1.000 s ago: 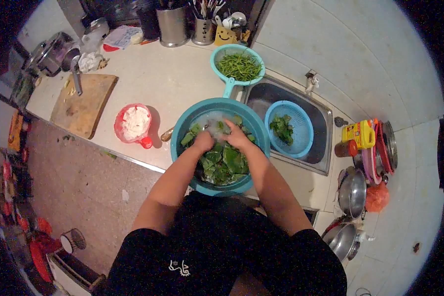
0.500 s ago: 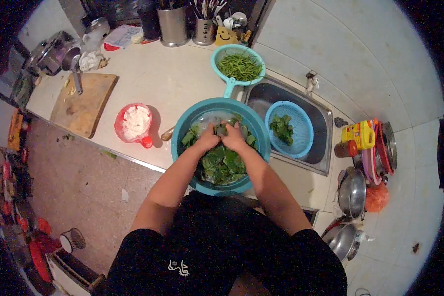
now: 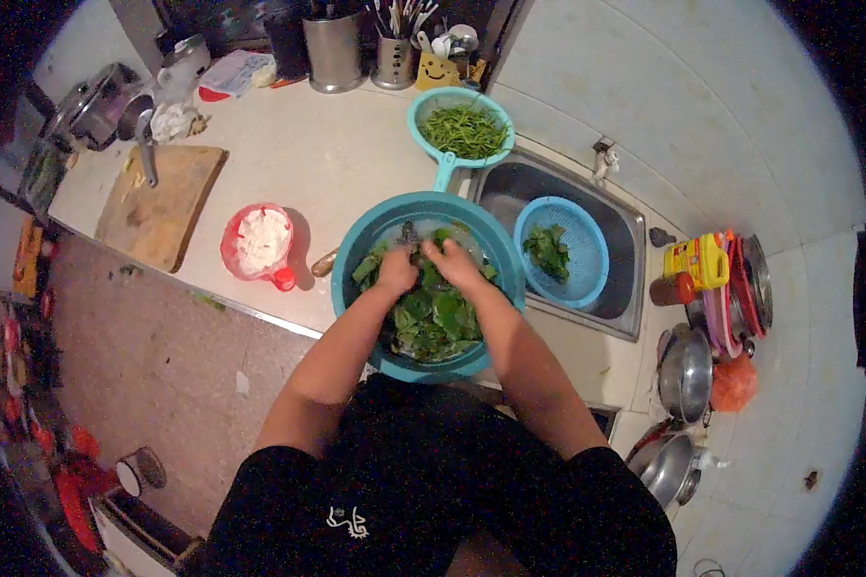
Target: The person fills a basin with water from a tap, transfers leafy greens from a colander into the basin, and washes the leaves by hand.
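Observation:
A round teal basin [image 3: 351, 317] holds water and green leaves [image 3: 428, 322]. Both of my hands are inside it, over its far half. My left hand [image 3: 397, 268] is closed on a leaf that shows dark above its fingers. Close beside it, my right hand [image 3: 452, 263] is closed, pinching green leaf between thumb and fingers. Its fingertips are partly hidden. To the right, a blue colander [image 3: 598, 264] with some leaves sits in the metal sink [image 3: 627, 216].
Behind the basin is a light teal strainer [image 3: 445, 173] of green beans. Left of it stand a red container [image 3: 233, 252] of white powder and a wooden board [image 3: 168, 212] with a knife. Metal bowls [image 3: 686, 375] and a yellow bottle [image 3: 698, 262] are at the right.
My hands came together around a leaf, then moved slightly apart within the basin. A dark leaf now rises above my left hand.

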The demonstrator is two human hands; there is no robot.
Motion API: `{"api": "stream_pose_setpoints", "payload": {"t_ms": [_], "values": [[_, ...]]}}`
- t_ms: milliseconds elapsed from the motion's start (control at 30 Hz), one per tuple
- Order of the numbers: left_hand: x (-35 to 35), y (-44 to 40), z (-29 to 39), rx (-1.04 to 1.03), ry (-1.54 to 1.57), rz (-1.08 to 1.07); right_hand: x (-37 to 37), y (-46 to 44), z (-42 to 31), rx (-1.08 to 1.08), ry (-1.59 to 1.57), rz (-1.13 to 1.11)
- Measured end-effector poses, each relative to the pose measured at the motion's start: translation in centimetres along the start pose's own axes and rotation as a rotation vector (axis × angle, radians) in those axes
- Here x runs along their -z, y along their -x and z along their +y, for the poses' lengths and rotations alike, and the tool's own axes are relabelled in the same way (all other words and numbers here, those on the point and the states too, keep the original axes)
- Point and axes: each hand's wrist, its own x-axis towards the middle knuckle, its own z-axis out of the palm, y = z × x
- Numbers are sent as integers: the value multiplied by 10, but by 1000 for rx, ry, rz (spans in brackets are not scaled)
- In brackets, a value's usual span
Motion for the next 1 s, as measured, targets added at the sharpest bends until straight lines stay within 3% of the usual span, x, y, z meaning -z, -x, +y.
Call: {"api": "stream_pose_setpoints", "payload": {"t_ms": [133, 233, 300, 400, 467, 500, 533, 567, 600, 667, 700, 733, 767, 800, 833, 900, 1000], "values": [[-7, -2, 1, 5, 152, -158, 3, -1, 1, 90, 35, 31], [-16, -2, -5, -69, 255, 6, 13, -4, -6, -53, 197, -19], [-2, 1, 3, 91, 94, -40, 15, -8, -3, -114, 223, -41], [-3, -3, -1, 208, 208, 18, 10, -3, 2, -141, 234, -24], [-17, -8, -11, 173, 323, -5, -10, 7, 19, 241, 392, 183], [-19, -5, -6, 150, 464, -95, -6, 2, 18, 210, 444, -54], [-19, -4, -3, 124, 604, -186, -5, 1, 17, 211, 444, -52], [-20, -8, -6, 37, 367, -238, -4, 0, 16, 211, 390, -121], [-15, -6, -2, 36, 367, -237, -2, 0, 15, 212, 335, -189], [-2, -1, 6, 97, 502, -454, 2, 0, 12, 219, 244, -140], [0, -2, 7, 97, 503, -450, 6, 1, 7, 221, 153, -93], [0, -3, 8, 201, 743, -462, 14, 6, -9, 221, 153, -94], [1, -3, 9, 307, 984, -472, 24, 12, -32, 80, 79, -141], [5, -3, 12, 309, 984, -474, 29, 16, -44, -63, 5, -187], [11, -2, 14, 344, 1005, -476, 22, 13, -34, -64, 5, -187], [8, -6, 10, 387, 1006, -380, 3, 7, -7, 229, 18, -86], [-6, -10, -5, 351, 953, -281, 8, 7, -8, 240, 23, -113]]}}
